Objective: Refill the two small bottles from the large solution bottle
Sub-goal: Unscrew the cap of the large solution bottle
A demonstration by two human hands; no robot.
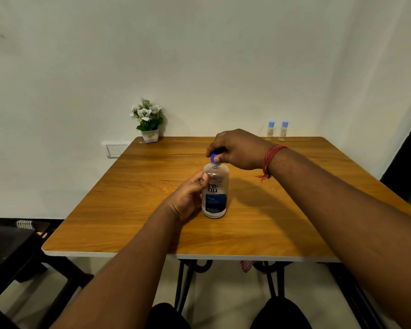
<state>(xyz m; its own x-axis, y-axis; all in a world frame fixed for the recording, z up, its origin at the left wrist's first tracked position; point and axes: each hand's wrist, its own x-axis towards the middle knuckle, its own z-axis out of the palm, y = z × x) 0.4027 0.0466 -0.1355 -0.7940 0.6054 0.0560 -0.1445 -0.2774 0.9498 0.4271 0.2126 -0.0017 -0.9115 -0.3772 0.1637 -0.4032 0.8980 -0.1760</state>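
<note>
The large solution bottle (215, 193), clear with a blue label and a blue cap (215, 158), stands upright in the middle of the wooden table (282, 222). My left hand (188, 198) wraps its body from the left. My right hand (237, 149) comes from above with fingers pinched on the cap. Two small bottles, the left one (270, 131) and the right one (283, 131), both clear with light blue caps on, stand side by side at the table's far right edge against the wall.
A small white pot of white flowers (148, 122) sits at the table's far left corner. A wall socket (115, 149) is left of it. Dark furniture (12, 252) stands on the left by the table. A red thread band circles my right wrist.
</note>
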